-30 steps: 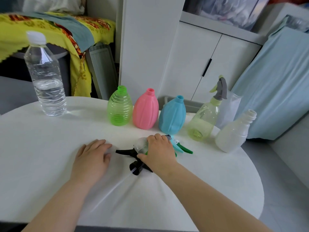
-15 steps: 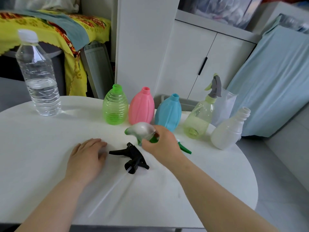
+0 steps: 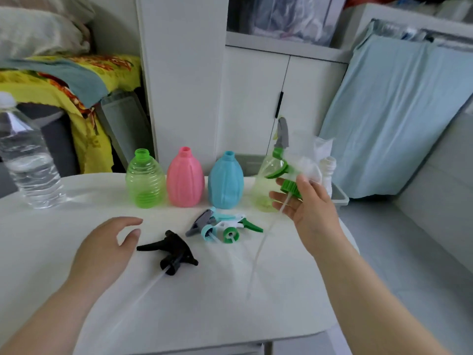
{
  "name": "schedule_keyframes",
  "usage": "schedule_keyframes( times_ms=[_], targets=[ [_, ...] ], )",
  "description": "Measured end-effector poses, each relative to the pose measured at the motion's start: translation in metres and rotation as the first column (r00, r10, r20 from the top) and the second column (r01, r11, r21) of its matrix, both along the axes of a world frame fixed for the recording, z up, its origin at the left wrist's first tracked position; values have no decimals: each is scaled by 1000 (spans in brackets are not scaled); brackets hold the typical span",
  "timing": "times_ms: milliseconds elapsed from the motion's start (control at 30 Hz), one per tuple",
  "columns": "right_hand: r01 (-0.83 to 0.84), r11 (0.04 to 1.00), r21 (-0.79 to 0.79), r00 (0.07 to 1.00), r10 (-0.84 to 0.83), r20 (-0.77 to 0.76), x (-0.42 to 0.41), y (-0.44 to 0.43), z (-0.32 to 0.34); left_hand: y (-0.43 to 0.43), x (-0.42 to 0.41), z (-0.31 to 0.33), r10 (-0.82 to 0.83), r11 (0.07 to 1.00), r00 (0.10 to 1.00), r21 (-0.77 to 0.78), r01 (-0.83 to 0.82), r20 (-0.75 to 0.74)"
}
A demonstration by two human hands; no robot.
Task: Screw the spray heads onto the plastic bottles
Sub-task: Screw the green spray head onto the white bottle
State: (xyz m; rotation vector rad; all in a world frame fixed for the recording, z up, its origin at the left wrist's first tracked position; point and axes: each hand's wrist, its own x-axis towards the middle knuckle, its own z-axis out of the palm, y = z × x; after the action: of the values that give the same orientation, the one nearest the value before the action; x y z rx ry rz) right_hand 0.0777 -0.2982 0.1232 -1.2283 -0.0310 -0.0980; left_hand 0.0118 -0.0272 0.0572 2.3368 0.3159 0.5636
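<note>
My right hand holds a white-and-green spray head in the air in front of the pale yellow bottle, its thin dip tube hanging down toward the table. That yellow bottle carries a grey spray head. Open-necked green bottle, pink bottle and blue bottle stand in a row. A white bottle is half hidden behind my right hand. A black spray head lies beside my left hand, which hovers open. More spray heads lie in a pile.
A clear water bottle stands at the table's far left. The round white table ends close on the right. A grey bin sits behind the bottles, white cabinets and a blue cloth beyond.
My right hand lifted the white-and-green spray head off the table and carried it up and right. My left hand rose slightly from the table. The pile of heads is now uncovered.
</note>
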Motion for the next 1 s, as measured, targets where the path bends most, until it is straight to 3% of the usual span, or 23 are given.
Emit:
schedule_keyframes(
  times_ms=[200,500,800,1000],
  targets=[
    [71,981,178,997,-72,-2,6,-55,-24,-62,32,31,-207,978,978,27,206,14],
    [188,887,423,982,-173,-74,22,-129,-67,-191,113,29,-510,859,860,28,510,-7],
    [273,856,439,962,-252,-107,25,-168,-83,-286,176,31,-474,870,880,-135,474,34],
    [291,837,463,954,-291,-72,21,-182,-83,-299,195,23,-517,842,848,-246,480,-115]
  ],
)
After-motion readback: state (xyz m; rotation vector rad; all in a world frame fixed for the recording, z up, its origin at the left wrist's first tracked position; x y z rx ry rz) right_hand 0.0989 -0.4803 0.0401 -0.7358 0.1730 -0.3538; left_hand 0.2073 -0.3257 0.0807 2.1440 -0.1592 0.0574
